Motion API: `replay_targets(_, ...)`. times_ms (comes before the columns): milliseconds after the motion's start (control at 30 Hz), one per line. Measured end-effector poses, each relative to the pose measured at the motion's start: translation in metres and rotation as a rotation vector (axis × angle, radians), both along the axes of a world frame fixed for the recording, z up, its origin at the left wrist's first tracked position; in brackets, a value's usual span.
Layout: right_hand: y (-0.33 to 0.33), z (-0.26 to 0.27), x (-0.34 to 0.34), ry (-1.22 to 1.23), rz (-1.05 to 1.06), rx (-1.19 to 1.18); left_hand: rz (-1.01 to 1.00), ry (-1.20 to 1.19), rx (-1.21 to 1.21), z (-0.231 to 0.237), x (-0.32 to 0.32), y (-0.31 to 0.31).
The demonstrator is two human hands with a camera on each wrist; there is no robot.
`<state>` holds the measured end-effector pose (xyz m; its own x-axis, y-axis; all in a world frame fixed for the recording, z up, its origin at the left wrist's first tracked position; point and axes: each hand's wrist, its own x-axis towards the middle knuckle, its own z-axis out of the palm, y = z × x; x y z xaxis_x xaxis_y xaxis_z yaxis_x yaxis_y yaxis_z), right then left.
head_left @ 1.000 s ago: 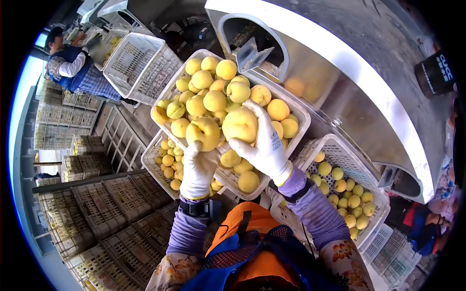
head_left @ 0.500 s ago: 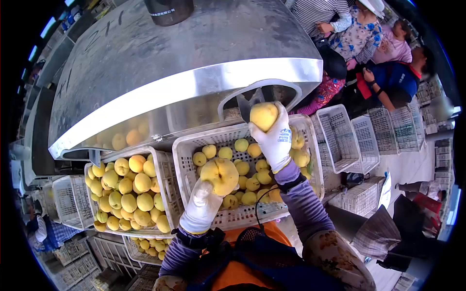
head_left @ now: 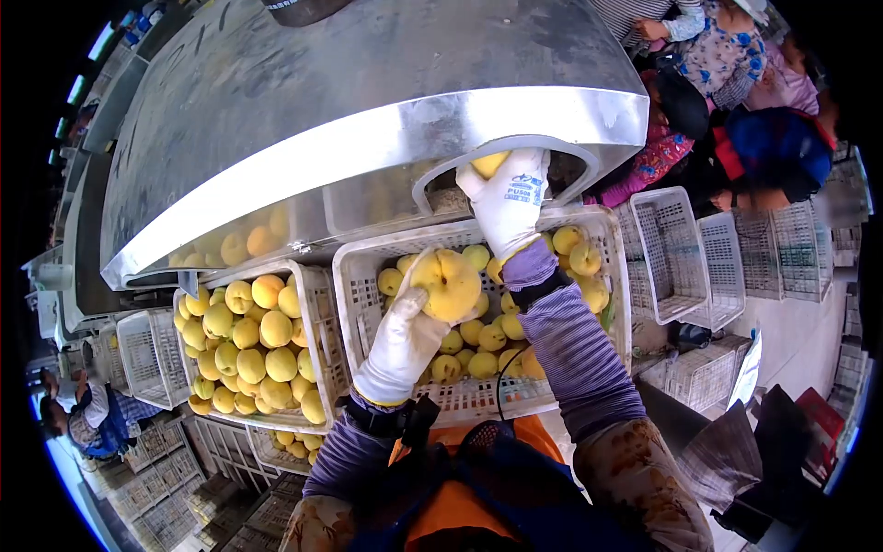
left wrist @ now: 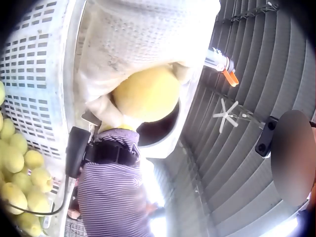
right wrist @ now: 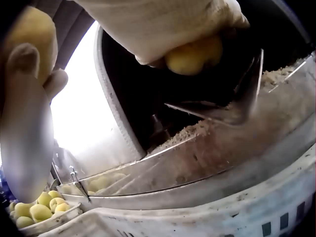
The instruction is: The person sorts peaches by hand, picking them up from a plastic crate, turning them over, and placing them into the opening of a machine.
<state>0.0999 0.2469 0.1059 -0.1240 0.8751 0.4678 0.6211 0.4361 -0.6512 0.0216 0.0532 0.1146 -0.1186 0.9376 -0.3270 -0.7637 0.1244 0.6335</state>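
Observation:
The gloved right hand (head_left: 511, 195) grips a yellow fruit (head_left: 489, 164) at the arched opening of the metal machine. In the right wrist view that fruit (right wrist: 194, 55) hangs under the right hand (right wrist: 170, 24), above a V-shaped metal piece (right wrist: 232, 106) inside the dark opening. Over the crate (head_left: 349, 304) of fruit, the gloved left hand (head_left: 401, 342) holds a large yellow fruit (head_left: 447, 285) with a crease down it. The left wrist view shows this fruit (left wrist: 148, 94) against the left hand's glove (left wrist: 128, 44).
A fuller crate of fruit (head_left: 250, 354) stands to the left, with a smaller one below it. Empty crates (head_left: 670, 248) line the right side. Several people gather at the upper right, and another person (head_left: 97, 414) is at the far left. The metal machine (head_left: 368, 83) spans the top.
The head view has swung along the machine to another crate. The right hand has moved up with its fruit into the opening; the left hand still holds its fruit, slightly higher.

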Motion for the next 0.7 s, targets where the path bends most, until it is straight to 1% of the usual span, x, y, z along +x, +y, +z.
replay_targets(33,0.010,0.009,0.004,-0.038,0.139,-0.092,-0.024,-0.003,0.040,-0.003,-0.004,0.007)
replay_targets(67,0.016,0.020,0.002,-0.139,0.174,-0.368,0.001,-0.026,0.034,-0.003,-0.004,0.014)
replay_targets(100,0.013,0.014,0.015,-0.126,0.251,-0.289,0.022,-0.047,0.029,-0.002,-0.003,0.021)
replay_targets(133,-0.004,0.017,0.026,-0.013,0.296,-0.204,0.038,-0.069,0.025,-0.001,-0.003,0.024)
replay_targets(167,-0.022,0.019,0.038,0.090,0.348,-0.117,0.011,-0.065,0.075,-0.001,-0.005,0.027)
replay_targets(200,-0.053,0.029,0.046,0.288,0.375,-0.023,0.025,-0.041,0.084,0.005,-0.002,0.030)
replay_targets(233,-0.081,0.031,0.051,0.225,0.394,-0.085,0.041,-0.020,0.091,0.015,0.006,0.033)
replay_targets(300,-0.111,0.027,0.049,0.310,0.341,-0.264,0.038,-0.007,0.092,0.025,0.020,0.035)
replay_targets(333,-0.109,0.029,0.052,0.435,0.278,-0.402,0.024,-0.016,0.114,0.024,0.023,0.035)
replay_targets(400,-0.090,0.026,0.044,0.440,0.161,-0.309,0.031,-0.024,0.178,0.022,0.024,0.037)
replay_targets(433,-0.073,0.019,0.042,0.275,0.131,-0.193,0.063,0.080,0.141,0.008,0.019,0.032)
replay_targets(467,-0.056,0.012,0.037,0.107,0.108,-0.130,0.063,0.109,0.102,-0.002,0.015,0.024)
replay_targets(533,-0.032,-0.025,0.026,-0.075,0.039,-0.030,0.070,0.164,0.021,-0.008,0.005,0.008)
replay_targets(600,-0.017,-0.042,0.017,-0.106,0.005,-0.025,0.078,0.210,0.015,-0.009,-0.002,-0.007)
replay_targets(633,-0.017,-0.029,0.012,-0.030,0.016,-0.074,0.065,0.199,0.027,-0.015,-0.007,-0.013)
replay_targets(667,-0.012,-0.013,0.011,0.089,0.123,-0.261,0.078,0.201,0.024,-0.020,-0.013,-0.025)
replay_targets(700,-0.034,-0.034,-0.035,-0.077,0.106,-0.063,0.081,0.240,0.055,-0.026,-0.017,-0.037)
